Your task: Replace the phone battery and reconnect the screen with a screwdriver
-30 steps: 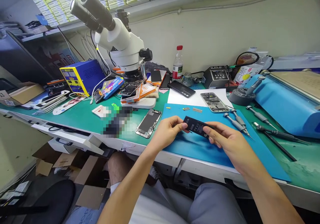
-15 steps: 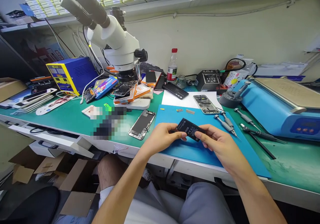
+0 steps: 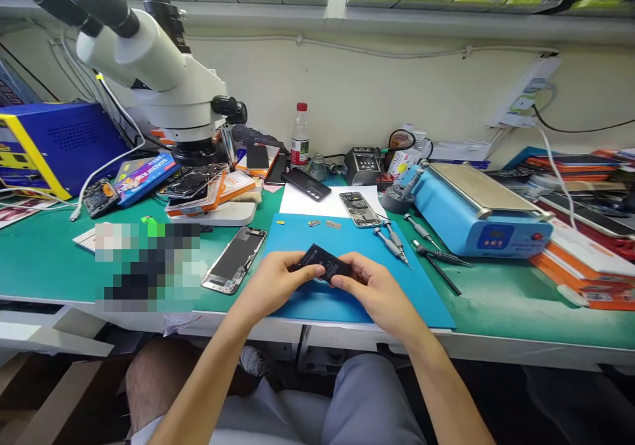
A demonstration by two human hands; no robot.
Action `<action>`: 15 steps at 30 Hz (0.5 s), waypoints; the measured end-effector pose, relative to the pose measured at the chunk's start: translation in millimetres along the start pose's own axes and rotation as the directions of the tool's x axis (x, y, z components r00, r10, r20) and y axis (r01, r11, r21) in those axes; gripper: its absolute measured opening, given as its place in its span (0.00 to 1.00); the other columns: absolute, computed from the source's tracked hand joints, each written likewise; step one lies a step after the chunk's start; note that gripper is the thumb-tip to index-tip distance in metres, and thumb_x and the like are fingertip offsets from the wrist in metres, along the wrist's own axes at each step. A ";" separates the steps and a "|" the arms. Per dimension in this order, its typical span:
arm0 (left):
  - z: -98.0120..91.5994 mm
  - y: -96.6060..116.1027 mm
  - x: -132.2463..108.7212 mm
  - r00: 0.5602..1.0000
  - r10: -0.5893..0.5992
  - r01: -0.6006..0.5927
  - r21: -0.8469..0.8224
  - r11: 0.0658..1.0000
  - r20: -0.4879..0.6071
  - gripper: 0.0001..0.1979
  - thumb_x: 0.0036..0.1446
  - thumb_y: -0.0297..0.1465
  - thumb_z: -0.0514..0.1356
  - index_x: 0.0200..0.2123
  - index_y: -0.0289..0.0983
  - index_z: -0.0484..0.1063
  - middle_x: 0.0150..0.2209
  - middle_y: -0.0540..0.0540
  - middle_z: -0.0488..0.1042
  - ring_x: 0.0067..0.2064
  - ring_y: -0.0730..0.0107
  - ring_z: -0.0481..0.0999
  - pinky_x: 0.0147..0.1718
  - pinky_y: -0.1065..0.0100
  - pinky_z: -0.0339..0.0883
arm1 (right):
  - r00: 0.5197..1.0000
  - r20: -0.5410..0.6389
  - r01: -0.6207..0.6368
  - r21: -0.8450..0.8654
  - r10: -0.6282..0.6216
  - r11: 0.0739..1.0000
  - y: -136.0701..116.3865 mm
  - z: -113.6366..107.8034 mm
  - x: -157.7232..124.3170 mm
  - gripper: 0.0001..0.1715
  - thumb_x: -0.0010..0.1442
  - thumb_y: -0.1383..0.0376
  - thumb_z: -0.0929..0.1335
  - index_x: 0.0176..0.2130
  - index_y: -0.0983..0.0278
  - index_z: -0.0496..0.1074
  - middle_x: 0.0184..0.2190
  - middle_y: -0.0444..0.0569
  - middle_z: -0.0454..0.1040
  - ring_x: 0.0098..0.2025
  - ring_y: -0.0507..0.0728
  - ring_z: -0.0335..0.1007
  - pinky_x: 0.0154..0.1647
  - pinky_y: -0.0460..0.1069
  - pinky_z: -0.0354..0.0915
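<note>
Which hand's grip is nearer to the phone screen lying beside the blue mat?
Left. The left hand's grip is close to the right of the phone screen; the right hand's grip is farther right, at the other end of the black battery.

Thumbs of the left hand and right hand cover parts of a flat black piece; its pale print is too small to read. Near left, coarse pixel blocks obscure a dark item. The microscope's eyepieces run off the top left corner; the left edge crops a blue-and-yellow box.
</note>
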State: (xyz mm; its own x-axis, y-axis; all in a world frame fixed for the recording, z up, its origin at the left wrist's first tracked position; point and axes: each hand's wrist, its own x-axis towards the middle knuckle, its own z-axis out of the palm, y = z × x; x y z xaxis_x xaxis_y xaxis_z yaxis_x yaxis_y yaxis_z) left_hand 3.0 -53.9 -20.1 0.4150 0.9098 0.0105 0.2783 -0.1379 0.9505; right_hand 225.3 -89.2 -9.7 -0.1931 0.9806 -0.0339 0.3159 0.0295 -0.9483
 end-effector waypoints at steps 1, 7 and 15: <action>-0.1 -0.7 0.0 1.000 -0.017 0.017 -0.008 1.000 0.000 0.22 0.62 0.51 0.65 0.36 0.37 0.84 0.31 0.51 0.78 0.35 0.66 0.71 0.34 0.69 0.57 | 1.000 -0.005 0.002 -0.016 -0.002 1.000 0.6 0.4 -0.9 0.15 0.64 0.53 0.73 0.45 0.60 0.79 0.35 0.44 0.78 0.39 0.56 0.71 0.40 0.50 0.64; 0.9 -2.0 -0.4 0.998 -0.043 0.040 -0.079 0.996 -0.043 0.21 0.61 0.50 0.66 0.34 0.38 0.85 0.29 0.51 0.78 0.34 0.66 0.71 0.35 0.69 0.59 | 0.994 -0.084 0.058 -0.104 -0.067 0.993 1.1 2.6 -1.1 0.15 0.65 0.52 0.73 0.46 0.59 0.81 0.34 0.44 0.79 0.36 0.55 0.71 0.37 0.49 0.65; 4.6 -7.2 -2.7 0.963 0.245 -0.218 0.208 0.953 -0.115 0.19 0.71 0.35 0.59 0.61 0.53 0.79 0.60 0.48 0.79 0.61 0.56 0.76 0.62 0.57 0.68 | 0.856 -0.449 0.143 -0.273 -0.257 0.951 1.3 -1.7 -17.7 0.24 0.75 0.47 0.63 0.56 0.58 0.76 0.48 0.51 0.83 0.35 0.54 0.75 0.36 0.50 0.72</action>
State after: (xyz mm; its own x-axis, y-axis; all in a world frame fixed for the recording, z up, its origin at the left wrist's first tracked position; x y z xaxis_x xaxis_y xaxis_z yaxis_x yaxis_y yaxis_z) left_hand 3.8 -57.2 -28.4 0.3681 0.8870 0.2789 0.3553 -0.4113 0.8394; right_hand 230.7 -106.2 -9.8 0.1707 0.9184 0.3568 0.5265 0.2211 -0.8209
